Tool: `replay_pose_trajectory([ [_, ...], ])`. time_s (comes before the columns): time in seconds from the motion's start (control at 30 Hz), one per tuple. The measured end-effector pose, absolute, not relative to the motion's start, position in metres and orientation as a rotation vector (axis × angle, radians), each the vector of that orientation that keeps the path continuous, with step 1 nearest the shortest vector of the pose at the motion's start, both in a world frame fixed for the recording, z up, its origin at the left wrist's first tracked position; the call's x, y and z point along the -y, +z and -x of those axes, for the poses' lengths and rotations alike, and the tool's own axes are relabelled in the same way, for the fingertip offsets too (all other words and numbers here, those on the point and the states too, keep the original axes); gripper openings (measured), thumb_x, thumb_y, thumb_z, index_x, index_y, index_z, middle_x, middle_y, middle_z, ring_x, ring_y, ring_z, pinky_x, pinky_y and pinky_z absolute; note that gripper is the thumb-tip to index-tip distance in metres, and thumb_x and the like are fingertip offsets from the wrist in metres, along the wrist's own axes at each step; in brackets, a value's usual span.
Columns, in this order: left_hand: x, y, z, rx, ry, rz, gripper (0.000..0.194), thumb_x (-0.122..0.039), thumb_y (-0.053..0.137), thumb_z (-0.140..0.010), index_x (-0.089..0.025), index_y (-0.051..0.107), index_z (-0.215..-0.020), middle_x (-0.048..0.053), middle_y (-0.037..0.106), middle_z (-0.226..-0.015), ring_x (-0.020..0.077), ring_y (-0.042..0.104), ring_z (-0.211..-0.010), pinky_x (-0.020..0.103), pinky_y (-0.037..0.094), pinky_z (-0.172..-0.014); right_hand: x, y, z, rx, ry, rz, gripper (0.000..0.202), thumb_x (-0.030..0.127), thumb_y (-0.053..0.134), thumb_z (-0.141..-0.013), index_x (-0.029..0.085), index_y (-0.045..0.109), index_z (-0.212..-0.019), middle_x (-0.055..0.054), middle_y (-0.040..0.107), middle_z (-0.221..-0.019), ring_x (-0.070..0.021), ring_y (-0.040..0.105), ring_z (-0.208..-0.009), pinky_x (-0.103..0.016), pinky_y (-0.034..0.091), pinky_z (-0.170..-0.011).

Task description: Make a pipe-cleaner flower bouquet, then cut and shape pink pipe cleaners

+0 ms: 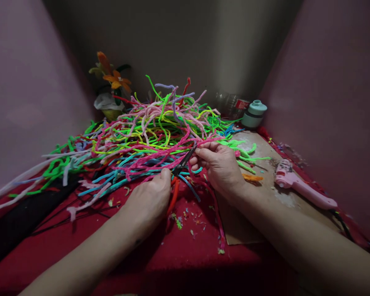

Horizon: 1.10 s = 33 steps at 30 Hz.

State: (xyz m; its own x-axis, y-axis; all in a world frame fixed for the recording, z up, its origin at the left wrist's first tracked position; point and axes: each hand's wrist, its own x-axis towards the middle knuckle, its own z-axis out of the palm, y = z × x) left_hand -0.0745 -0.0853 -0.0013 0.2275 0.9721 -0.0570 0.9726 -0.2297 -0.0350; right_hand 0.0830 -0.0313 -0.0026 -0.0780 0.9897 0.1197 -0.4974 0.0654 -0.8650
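My left hand (pixel 152 196) is closed around a black-jawed hand tool (pixel 184 161) with a red-orange handle. Whether it is scissors or pliers I cannot tell. Its narrow jaws point up and right to the fingertips of my right hand (pixel 220 166). Thumb and finger of that hand pinch a bright pink pipe cleaner (pixel 180 146) by the jaw tips; my fingers hide the exact spot. Just behind both hands lies a big tangled heap of pipe cleaners (pixel 160 119) in pink, green, yellow, blue and white. A darker pink pipe cleaner (pixel 217 213) hangs down below my right hand.
On the right, a pink glue gun (pixel 308 187) lies on a brown board (pixel 243 230). Behind it stand a teal-lidded jar (pixel 254 115) and a clear plastic bottle (pixel 234 106). Orange pipe-cleaner flowers (pixel 117 79) rise at back left. Fuzzy scraps (pixel 188 220) litter the red cloth (pixel 135 250).
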Motion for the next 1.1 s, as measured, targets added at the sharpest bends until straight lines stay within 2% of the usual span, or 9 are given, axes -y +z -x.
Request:
replay_pose_trajectory([
  [0.3,0.085,0.0,0.073,-1.952,-0.106,-2.478,0.022,-0.017,0.025,-0.089,-0.014,0.042,-0.102,0.011,0.063,-0.075,0.0253,0.065,-0.066,0.031,0.04,-0.055,0.035,0.001,-0.081,0.93,1.417,0.732,0.015,0.012,0.064,-0.064,0.015,0.051,-0.068,0.004,0.058,-0.052,-0.0104,0.06,-0.045,-0.019,0.049,-0.042],
  [0.53,0.081,0.005,0.081,-1.953,-0.022,-2.387,0.012,-0.017,0.028,-0.085,-0.017,0.038,-0.092,0.01,0.062,-0.073,0.0256,0.063,-0.063,0.03,0.032,-0.05,0.033,0.0,-0.081,0.924,1.431,0.737,0.014,0.013,0.064,-0.064,0.015,0.051,-0.067,0.002,0.059,-0.054,-0.01,0.058,-0.046,-0.02,0.049,-0.042],
  [0.7,0.079,0.012,0.088,-1.961,0.081,-2.347,0.01,-0.024,0.03,-0.085,-0.018,0.036,-0.09,0.008,0.058,-0.067,0.0251,0.059,-0.059,0.03,0.03,-0.049,0.031,0.002,-0.083,0.977,1.431,0.678,0.01,0.015,0.062,-0.066,0.015,0.052,-0.066,0.003,0.058,-0.054,-0.0087,0.057,-0.045,-0.018,0.046,-0.04],
  [0.77,0.078,0.01,0.09,-1.872,0.207,-2.301,0.009,-0.028,0.034,-0.085,-0.02,0.036,-0.086,0.004,0.055,-0.064,0.0219,0.055,-0.055,0.03,0.031,-0.05,0.031,0.002,-0.083,0.991,1.451,0.647,0.008,0.016,0.062,-0.067,0.015,0.054,-0.067,0.003,0.058,-0.055,-0.0087,0.056,-0.045,-0.018,0.045,-0.038],
  [0.93,0.079,0.011,0.085,-1.386,0.692,-1.788,0.024,-0.041,0.051,-0.08,-0.021,0.039,-0.077,-0.003,0.051,-0.056,0.0134,0.05,-0.049,0.025,0.036,-0.048,0.034,0.002,-0.082,1.013,1.465,0.602,0.006,0.017,0.06,-0.068,0.017,0.054,-0.068,0.003,0.059,-0.057,-0.0096,0.057,-0.047,-0.019,0.046,-0.039],
  [1.1,0.085,0.027,0.071,-1.215,0.981,-1.419,0.022,-0.034,0.062,-0.073,-0.017,0.05,-0.072,-0.003,0.053,-0.054,0.0095,0.047,-0.046,0.022,0.037,-0.046,0.037,-0.002,-0.08,1.051,1.517,0.548,0.006,0.016,0.059,-0.069,0.017,0.053,-0.069,0.002,0.06,-0.057,-0.0107,0.059,-0.049,-0.02,0.047,-0.041],
])
